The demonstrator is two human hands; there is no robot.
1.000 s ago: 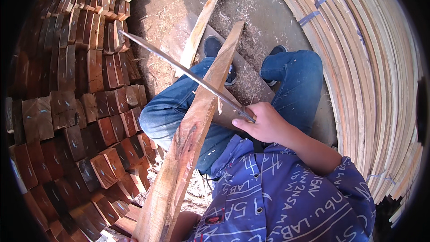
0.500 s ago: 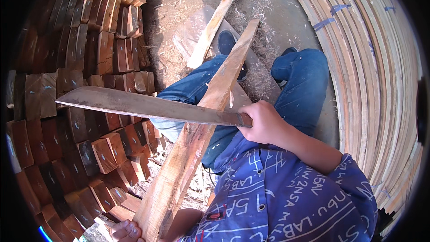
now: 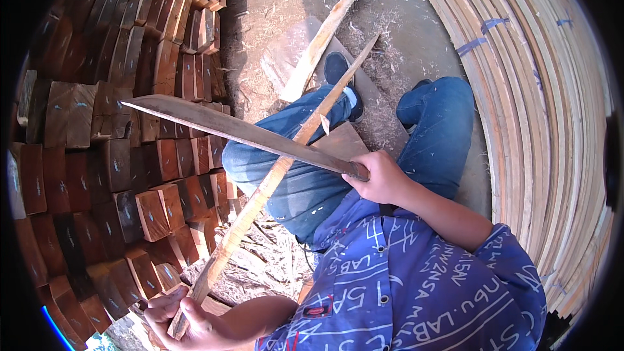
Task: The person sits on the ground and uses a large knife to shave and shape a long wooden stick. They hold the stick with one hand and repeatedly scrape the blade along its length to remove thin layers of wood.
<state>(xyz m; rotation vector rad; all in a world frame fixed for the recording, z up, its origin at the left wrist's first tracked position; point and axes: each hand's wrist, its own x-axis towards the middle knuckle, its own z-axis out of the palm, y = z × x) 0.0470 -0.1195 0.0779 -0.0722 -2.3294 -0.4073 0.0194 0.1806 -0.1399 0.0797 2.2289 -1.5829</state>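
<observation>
My right hand (image 3: 377,177) is closed around the handle of a machete (image 3: 221,129), whose long dark blade points left with its tip near the stacked wood. Under the blade runs a long, rough wooden plank (image 3: 250,207), turned so that its narrow edge faces up. The blade crosses it at about mid-length. At the lower left, my left hand (image 3: 185,318) grips the plank's near end between thumb and fingers. The far end slants up past my leg to a point. A small wood chip (image 3: 325,125) sticks out beside the plank.
Stacked reddish-brown wood blocks (image 3: 149,214) fill the left side. Long pale boards (image 3: 520,123) curve along the right, tied with blue strips. Another plank (image 3: 322,42) lies ahead by my shoe. Wood shavings (image 3: 260,253) litter the ground near my bent legs (image 3: 435,123).
My left hand has rolled the plank from its broad face onto its narrow edge and now shows more fully. The machete's tip has swung upward and slightly right.
</observation>
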